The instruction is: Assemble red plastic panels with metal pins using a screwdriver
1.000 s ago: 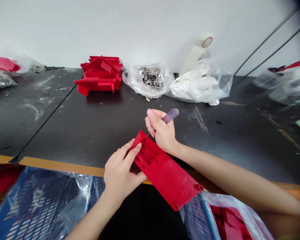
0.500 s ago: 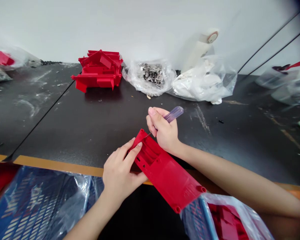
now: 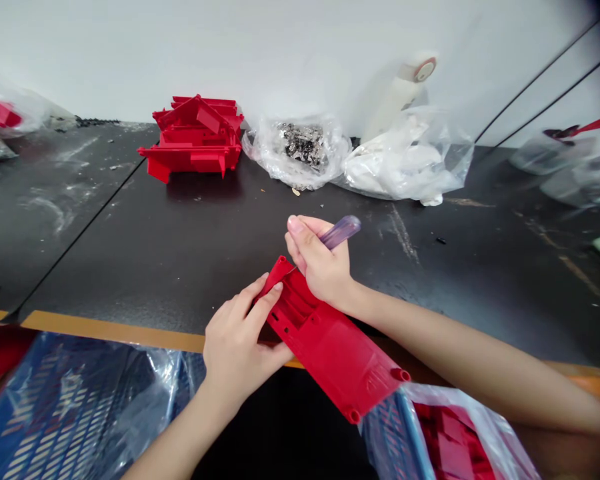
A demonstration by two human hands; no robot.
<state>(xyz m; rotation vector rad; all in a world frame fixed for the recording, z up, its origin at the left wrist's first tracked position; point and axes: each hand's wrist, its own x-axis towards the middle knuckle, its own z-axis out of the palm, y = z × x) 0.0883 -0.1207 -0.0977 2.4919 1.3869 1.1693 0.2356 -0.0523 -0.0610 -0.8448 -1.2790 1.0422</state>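
Note:
My left hand [image 3: 240, 337] grips the upper left end of a red plastic panel [image 3: 345, 360], its fingers pressed over the edge. The panel lies tilted across the table's front edge, its recessed tray-like end towards the table and its lower end over the gap in front. My right hand [image 3: 323, 257] is closed around a small tool with a clear purple handle [image 3: 343, 231]. The tool's thin tip points down to the far rim of the panel's recess; the tip itself is mostly hidden by my fingers and the panel.
Stacked red plastic parts [image 3: 195, 137] stand at the back of the black table [image 3: 180, 247]. Beside them sit an opened bag of small metal pieces [image 3: 305, 147], a bag of white items [image 3: 405, 163] and a pale bottle [image 3: 400, 93]. Blue crates [image 3: 70, 407] stand below the front edge.
My right hand and the tool have shifted slightly left along the panel's rim. My left hand keeps its grip, and the whole view has moved a little.

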